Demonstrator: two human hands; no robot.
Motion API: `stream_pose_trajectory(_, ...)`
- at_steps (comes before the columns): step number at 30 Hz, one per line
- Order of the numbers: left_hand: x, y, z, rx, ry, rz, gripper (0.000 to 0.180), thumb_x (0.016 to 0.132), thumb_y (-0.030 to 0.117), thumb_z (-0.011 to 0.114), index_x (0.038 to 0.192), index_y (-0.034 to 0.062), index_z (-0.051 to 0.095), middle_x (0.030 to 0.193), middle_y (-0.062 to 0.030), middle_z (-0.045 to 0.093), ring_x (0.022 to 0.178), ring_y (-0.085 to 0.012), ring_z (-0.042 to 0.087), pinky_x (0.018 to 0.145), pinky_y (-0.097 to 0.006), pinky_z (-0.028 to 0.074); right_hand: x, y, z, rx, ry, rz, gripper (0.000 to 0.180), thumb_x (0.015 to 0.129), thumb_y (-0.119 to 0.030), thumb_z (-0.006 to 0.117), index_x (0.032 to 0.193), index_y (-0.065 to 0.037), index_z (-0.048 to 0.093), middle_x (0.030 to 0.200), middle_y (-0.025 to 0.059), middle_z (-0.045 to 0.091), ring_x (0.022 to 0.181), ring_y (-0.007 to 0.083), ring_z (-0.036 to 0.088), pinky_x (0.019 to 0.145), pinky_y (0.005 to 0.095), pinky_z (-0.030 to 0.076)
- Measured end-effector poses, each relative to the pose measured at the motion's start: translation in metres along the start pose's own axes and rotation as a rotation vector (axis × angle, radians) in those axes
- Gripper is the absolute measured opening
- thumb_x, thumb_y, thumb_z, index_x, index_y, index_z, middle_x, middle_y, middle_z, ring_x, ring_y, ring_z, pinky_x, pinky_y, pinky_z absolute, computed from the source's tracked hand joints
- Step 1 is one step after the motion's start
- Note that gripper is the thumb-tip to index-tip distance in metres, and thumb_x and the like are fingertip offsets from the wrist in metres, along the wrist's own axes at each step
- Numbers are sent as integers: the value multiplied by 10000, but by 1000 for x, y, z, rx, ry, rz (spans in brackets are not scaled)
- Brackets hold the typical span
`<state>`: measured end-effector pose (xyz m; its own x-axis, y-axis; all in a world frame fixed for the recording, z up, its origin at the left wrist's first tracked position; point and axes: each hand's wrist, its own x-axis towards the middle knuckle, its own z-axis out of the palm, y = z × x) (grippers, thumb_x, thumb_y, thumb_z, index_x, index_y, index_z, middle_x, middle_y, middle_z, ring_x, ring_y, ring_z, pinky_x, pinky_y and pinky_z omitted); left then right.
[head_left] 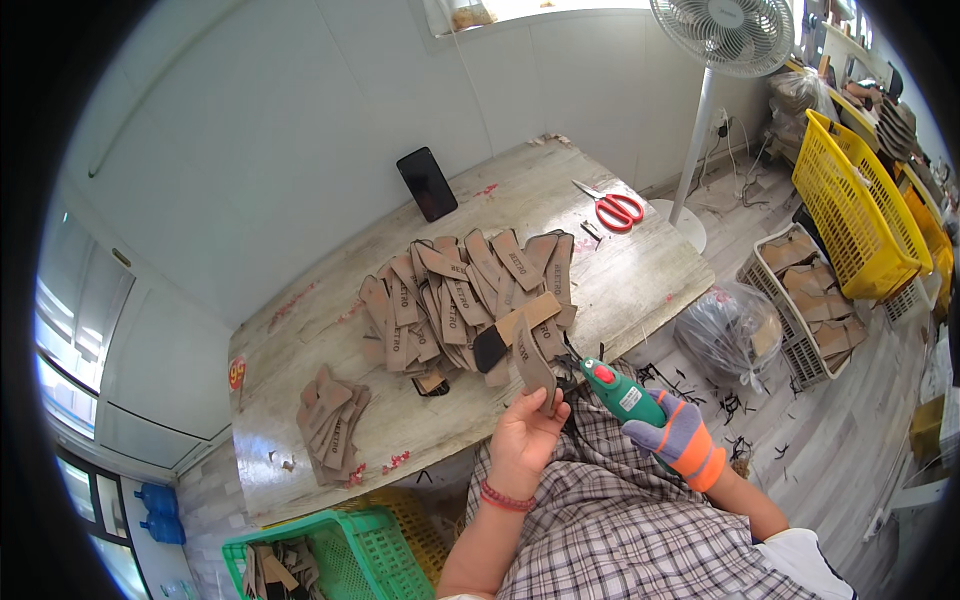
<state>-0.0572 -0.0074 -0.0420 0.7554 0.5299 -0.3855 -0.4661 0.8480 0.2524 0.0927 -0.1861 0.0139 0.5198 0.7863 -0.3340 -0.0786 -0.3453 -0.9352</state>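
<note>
My bare left hand point(527, 435) pinches a curved brown strip point(533, 362) with dark printing, holding it upright near the table's front edge. In my right hand point(680, 440), which wears a purple and orange glove, is a green electric cutter point(625, 392) with a red switch. Its dark cutting head points at the strip's right edge; whether they touch I cannot tell. Just beyond my hands lies a large heap of similar brown strips point(465, 300), with a black piece point(490, 350) at its near side. A smaller stack of strips point(333, 425) rests at the table's left.
Red-handled scissors point(618, 212) and an upright phone point(428, 185) are on the table point(290, 345). A fan point(728, 30) stands behind. To the right are a plastic bag point(730, 335), a white crate point(795, 350) and a yellow basket point(865, 215); a green basket point(370, 560) sits front left. Black scraps litter the floor.
</note>
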Motion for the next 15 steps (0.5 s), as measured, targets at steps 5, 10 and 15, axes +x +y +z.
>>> stream_pose_trajectory(5, -5, 2, 23, 361, -57, 356, 202, 859, -38, 607, 1049, 19, 569, 951, -102, 664, 883, -237, 658, 803, -361, 534, 1, 5, 5, -98, -22, -61, 551, 782, -297, 798, 1197, -12, 574, 789, 18, 653, 631, 48, 558, 574, 215, 467)
stream_pose_trajectory(10, -4, 2, 20, 480, -10, 496, 129, 876, -21, 604, 1000, 14, 595, 937, -97, 684, 829, -221, 665, 799, -360, 534, -2, -7, 13, -157, -42, -78, 559, 773, -319, 803, 1187, -18, 579, 777, 22, 651, 609, 50, 557, 562, 212, 467)
stream_pose_trajectory(15, -5, 1, 25, 517, 56, 520, 91, 878, -2, 624, 966, -11, 604, 929, -104, 692, 824, -182, 656, 785, -324, 524, 0, -8, 15, -102, -66, -41, 573, 770, -327, 805, 1195, -20, 575, 764, 15, 652, 583, 55, 558, 542, 212, 467)
